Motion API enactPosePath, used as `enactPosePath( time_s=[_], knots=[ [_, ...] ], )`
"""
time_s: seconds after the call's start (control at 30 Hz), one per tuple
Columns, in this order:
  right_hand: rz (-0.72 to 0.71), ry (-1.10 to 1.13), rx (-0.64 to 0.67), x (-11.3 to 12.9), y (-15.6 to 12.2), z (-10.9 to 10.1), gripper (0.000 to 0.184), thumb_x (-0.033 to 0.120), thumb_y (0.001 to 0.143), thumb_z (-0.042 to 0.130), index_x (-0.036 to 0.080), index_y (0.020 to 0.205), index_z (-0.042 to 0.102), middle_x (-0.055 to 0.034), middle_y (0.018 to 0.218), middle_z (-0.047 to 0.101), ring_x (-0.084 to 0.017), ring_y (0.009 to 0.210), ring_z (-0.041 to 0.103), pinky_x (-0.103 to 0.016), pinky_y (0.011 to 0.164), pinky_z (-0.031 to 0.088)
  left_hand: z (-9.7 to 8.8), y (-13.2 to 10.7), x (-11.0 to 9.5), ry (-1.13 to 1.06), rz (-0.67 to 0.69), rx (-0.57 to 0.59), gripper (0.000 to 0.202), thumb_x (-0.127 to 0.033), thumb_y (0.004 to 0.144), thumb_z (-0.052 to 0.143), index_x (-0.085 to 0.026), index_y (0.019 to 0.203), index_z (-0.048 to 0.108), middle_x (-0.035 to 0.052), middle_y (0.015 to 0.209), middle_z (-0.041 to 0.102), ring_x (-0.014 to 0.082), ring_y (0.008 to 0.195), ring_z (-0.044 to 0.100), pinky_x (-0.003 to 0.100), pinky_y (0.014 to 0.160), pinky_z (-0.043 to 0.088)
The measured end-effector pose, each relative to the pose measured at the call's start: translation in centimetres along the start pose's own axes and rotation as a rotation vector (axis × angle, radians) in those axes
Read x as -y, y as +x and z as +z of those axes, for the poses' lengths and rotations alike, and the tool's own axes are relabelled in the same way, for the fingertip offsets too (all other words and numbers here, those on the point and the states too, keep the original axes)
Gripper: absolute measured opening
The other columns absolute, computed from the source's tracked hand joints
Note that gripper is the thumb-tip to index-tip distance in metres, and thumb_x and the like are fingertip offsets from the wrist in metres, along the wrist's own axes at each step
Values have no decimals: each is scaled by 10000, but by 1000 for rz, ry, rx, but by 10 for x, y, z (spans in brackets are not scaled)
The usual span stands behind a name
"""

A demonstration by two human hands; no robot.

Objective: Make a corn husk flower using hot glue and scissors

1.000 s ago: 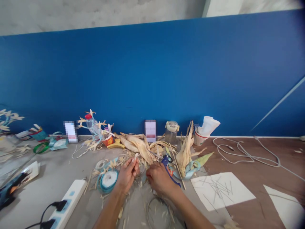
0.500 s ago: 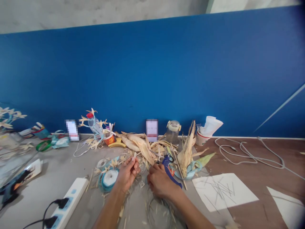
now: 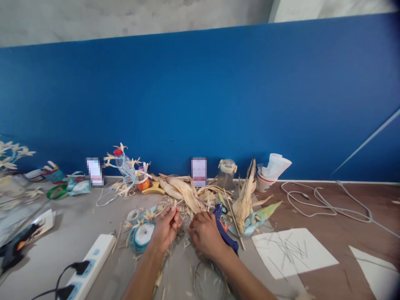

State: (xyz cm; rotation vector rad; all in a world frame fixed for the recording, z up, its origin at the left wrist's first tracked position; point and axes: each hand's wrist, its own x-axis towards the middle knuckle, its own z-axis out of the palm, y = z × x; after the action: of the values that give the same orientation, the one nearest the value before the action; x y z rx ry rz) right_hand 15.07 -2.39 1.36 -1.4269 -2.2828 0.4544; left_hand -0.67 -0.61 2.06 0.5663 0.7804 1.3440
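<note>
My left hand [image 3: 166,227] is closed in a pinch over the table, with a small pale strip of corn husk [image 3: 175,203] poking up between thumb and forefinger. My right hand [image 3: 204,233] is just to the right, its fingers curled downward; whatever they hold is hidden under the hand. Right beside it lies a blue glue gun [image 3: 227,238]. A spool of blue ribbon [image 3: 144,234] sits left of my left wrist. Beyond both hands spreads a heap of dried corn husks [image 3: 179,187]. Below my right hand lies a loop of thin wire [image 3: 195,277].
A white power strip [image 3: 93,260] with black plugs stands at the left front, near another glue gun [image 3: 18,246]. At right, thin wires lie on white paper [image 3: 268,262]. A lidded jar [image 3: 226,177], a paper cup [image 3: 265,183] and a white cable [image 3: 328,202] are at the back.
My right hand has moved slightly left, closer to my left hand. The left hand keeps its pinch on the husk strip and has shifted very little.
</note>
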Motion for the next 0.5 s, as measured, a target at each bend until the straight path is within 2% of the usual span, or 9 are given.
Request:
enactPosePath(
  time_s=[0.07,0.13,0.2,0.27,0.4,0.5],
  knots=[
    [5,-12,-3,3,-1,3,201,291,822,609,209,996,667,-81,1089,621,-255,1066,487,-374,916,304,0,0,-1,-16,4,-14,299,-321,621,831,-127,698,616,-66,471,519,14,363,379,163,432,326],
    [-60,-25,-3,5,-2,6,309,254,836,579,225,1143,607,-82,1250,562,-270,1189,418,-394,978,270,-1,0,-2,-30,6,-17,298,-311,619,833,-128,700,611,-63,484,526,16,371,389,161,434,332],
    [-148,-43,29,5,-3,7,340,191,861,517,242,1192,574,-64,1282,557,-267,1274,346,-414,1033,208,-2,1,-2,-40,8,-8,290,-299,624,830,-131,701,607,-62,493,528,17,379,394,158,434,335],
    [-185,-68,80,5,-2,8,280,165,873,480,229,1108,619,-64,1159,629,-265,1244,383,-421,1030,205,-2,1,-2,-45,16,-4,279,-286,631,826,-134,698,602,-62,497,527,17,381,393,156,432,333],
    [-126,-136,108,3,2,11,182,155,864,492,177,826,669,-82,875,689,-240,982,527,-421,953,260,-2,2,-1,-29,17,-19,276,-298,637,821,-133,702,611,-63,485,524,18,370,388,165,438,344],
    [-69,-146,65,3,4,14,188,165,873,496,179,791,664,-77,826,687,-225,918,528,-412,930,267,-2,2,0,-22,3,-24,284,-313,627,827,-129,700,622,-61,471,521,20,368,388,166,435,341]
  ],
)
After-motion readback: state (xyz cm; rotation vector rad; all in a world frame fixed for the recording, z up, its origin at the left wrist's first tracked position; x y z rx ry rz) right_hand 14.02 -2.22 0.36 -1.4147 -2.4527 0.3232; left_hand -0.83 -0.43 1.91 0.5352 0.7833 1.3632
